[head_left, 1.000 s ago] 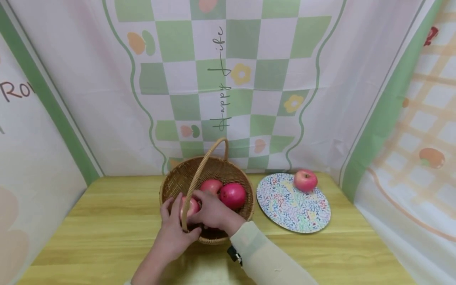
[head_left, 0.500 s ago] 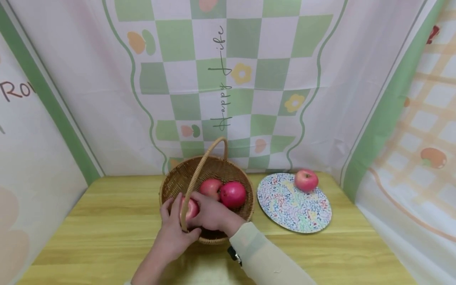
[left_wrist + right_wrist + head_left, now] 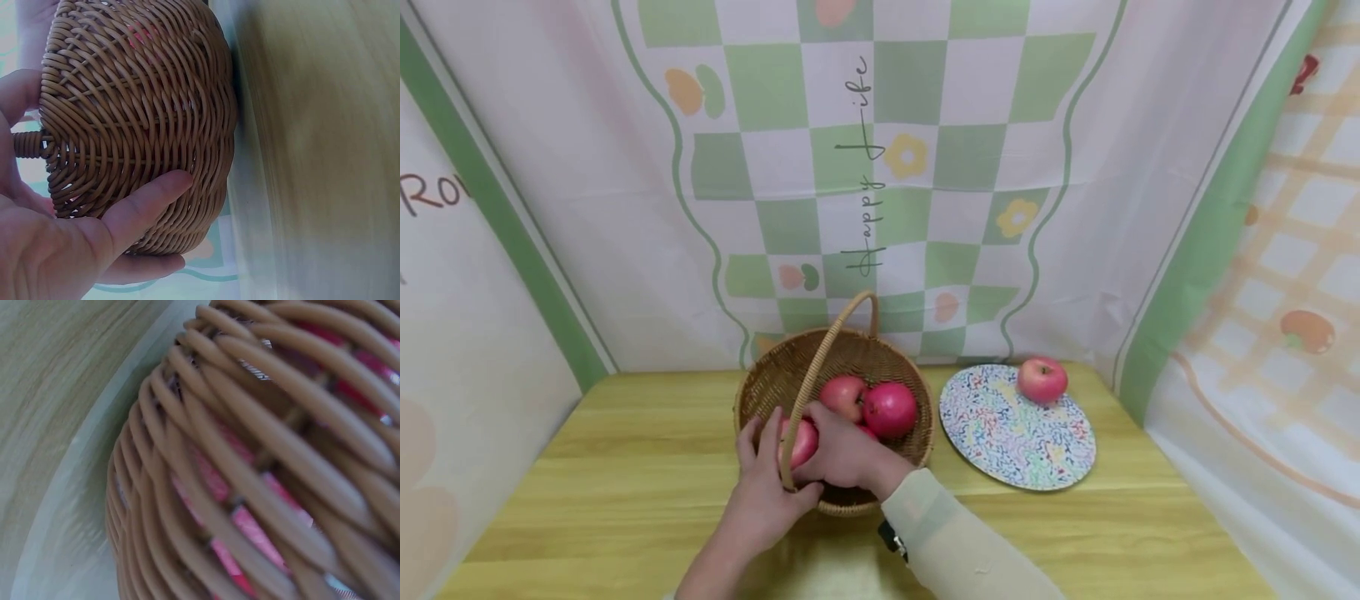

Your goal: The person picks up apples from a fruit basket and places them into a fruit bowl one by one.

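Observation:
In the head view my right hand [image 3: 850,450] reaches into a brown wicker basket [image 3: 775,375] and grips a pink apple [image 3: 801,442] beside the handle. My left hand [image 3: 767,496] holds the basket's near-left side where the handle joins the rim. The left wrist view shows fingers [image 3: 147,203] of that hand along the outer weave. Behind the right hand lie a second apple [image 3: 842,396] and a deeper pink round fruit [image 3: 891,410], with a sliver of another pink fruit below them. The right wrist view shows only basket weave [image 3: 206,462] and pink behind it; the hand is hidden there.
To the basket's right, a round speckled board or plate [image 3: 1000,442] lies on the wooden table [image 3: 587,475]. One apple [image 3: 1042,380] sits at its back right edge. A printed cloth [image 3: 910,200] hangs directly behind the table.
My right hand has shifted slightly down and left, baring more of the second apple and a sliver of pink fruit. The left hand stays at the basket.

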Tool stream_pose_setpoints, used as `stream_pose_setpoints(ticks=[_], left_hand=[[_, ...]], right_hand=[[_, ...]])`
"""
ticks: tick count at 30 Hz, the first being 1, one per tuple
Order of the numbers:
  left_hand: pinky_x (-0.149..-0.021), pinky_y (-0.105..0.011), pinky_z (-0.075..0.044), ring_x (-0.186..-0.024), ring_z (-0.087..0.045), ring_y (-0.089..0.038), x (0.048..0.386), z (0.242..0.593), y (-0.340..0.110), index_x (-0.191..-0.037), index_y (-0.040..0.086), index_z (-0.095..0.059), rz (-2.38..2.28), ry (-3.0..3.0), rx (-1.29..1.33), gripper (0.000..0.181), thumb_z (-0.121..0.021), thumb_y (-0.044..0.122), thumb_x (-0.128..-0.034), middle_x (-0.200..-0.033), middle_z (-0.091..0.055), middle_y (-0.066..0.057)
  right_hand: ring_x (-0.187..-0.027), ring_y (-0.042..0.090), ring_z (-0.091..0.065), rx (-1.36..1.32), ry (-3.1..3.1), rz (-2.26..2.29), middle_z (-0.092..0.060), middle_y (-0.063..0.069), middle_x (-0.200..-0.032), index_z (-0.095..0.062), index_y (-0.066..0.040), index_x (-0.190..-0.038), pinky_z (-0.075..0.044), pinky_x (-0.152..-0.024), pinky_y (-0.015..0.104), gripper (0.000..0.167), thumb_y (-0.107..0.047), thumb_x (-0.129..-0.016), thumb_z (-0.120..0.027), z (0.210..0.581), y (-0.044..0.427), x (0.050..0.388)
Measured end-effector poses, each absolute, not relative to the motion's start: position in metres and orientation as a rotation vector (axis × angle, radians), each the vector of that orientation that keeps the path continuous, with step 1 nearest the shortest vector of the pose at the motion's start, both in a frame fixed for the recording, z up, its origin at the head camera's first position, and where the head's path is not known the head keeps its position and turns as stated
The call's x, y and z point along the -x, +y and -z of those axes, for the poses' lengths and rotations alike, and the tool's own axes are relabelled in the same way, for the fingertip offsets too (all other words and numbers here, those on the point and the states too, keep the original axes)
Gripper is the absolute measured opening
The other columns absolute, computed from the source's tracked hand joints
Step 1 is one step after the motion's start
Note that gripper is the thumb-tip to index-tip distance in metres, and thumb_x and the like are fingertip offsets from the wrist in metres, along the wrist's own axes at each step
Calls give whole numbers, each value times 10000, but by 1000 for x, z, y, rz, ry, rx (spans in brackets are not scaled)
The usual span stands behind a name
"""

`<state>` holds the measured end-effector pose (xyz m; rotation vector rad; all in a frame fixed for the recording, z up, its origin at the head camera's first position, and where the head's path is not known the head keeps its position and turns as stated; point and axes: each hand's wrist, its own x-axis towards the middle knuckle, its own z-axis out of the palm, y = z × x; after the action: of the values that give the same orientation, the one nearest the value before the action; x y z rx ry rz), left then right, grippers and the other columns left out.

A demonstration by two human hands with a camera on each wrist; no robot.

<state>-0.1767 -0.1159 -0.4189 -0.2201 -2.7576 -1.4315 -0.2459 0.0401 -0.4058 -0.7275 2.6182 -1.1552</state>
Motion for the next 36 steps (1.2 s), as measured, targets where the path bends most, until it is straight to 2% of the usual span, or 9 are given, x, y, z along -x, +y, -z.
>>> stream_pose_setpoints(ticks=[5, 8, 12, 16, 19, 21, 27, 31, 36], left_hand=[[-644, -355, -505, -802, -613, -250, 177, 417, -117, -1609, 158, -53, 1395, -2761, 224, 1140, -836, 266, -788, -1579, 92, -246], [-689, -398, -522, -866, -618, -294, 177, 416, -117, -1609, 164, -56, 1377, -2758, 222, 1131, -834, 271, -795, -1581, 86, -243], [-731, -429, -529, -953, -607, -347, 176, 415, -116, -1608, 167, -60, 1373, -2758, 211, 1119, -832, 281, -805, -1583, 82, -238], [-679, -390, -523, -828, -626, -269, 176, 415, -116, -1611, 187, -32, 1399, -2765, 201, 1134, -830, 278, -809, -1589, 100, -223], [-651, -367, -515, -721, -615, -209, 177, 416, -115, -1612, 221, -4, 1423, -2773, 171, 1148, -826, 272, -811, -1600, 121, -194], [-661, -372, -518, -731, -619, -216, 178, 417, -115, -1612, 238, 3, 1420, -2776, 150, 1153, -825, 272, -810, -1605, 122, -181], [-729, -455, -537, -906, -623, -335, 178, 419, -115, -1612, 243, -1, 1394, -2777, 132, 1154, -826, 263, -806, -1606, 97, -186], [-702, -430, -533, -826, -629, -290, 179, 419, -115, -1611, 252, 5, 1415, -2777, 135, 1148, -821, 257, -813, -1608, 107, -178], [-584, -347, -494, -632, -588, -195, 179, 418, -115, -1607, 287, 31, 1501, -2777, 122, 1154, -815, 241, -823, -1612, 152, -150]], right_hand=[[-1030, 112, -538, 759, 2637, 1202, -560, -69, -1164, -599, -241, -1194, -486, -835, 281, 573, -275, -679, -849, 405, 40, 247], [-1083, 143, -503, 747, 2640, 1281, -543, -57, -1235, -608, -258, -1281, -481, -846, 294, 668, -234, -663, -861, 403, 42, 249], [-1084, 158, -530, 701, 2610, 1396, -550, -26, -1289, -568, -225, -1378, -498, -844, 302, 783, -184, -658, -874, 401, 44, 250], [-1115, 175, -529, 621, 2594, 1468, -524, 8, -1355, -532, -223, -1427, -484, -897, 342, 843, -154, -664, -882, 397, 48, 250], [-1106, 177, -540, 566, 2570, 1558, -539, -3, -1334, -544, -234, -1410, -466, -923, 355, 839, -109, -652, -882, 395, 52, 251], [-1073, 195, -562, 537, 2467, 1691, -547, 9, -1299, -560, -219, -1383, -504, -880, 367, 819, -46, -646, -871, 394, 55, 252], [-954, 308, -636, 427, 1935, 2084, -540, 182, -1249, -532, -148, -1377, -585, -677, 429, 787, 123, -684, -788, 390, 69, 254], [-915, 316, -654, 399, 1861, 2131, -526, 216, -1261, -502, -134, -1407, -586, -687, 432, 802, 137, -703, -775, 385, 80, 251], [-951, 340, -647, 404, 1856, 2139, -503, 225, -1298, -496, -164, -1422, -574, -743, 429, 823, 157, -710, -754, 376, 93, 244]])
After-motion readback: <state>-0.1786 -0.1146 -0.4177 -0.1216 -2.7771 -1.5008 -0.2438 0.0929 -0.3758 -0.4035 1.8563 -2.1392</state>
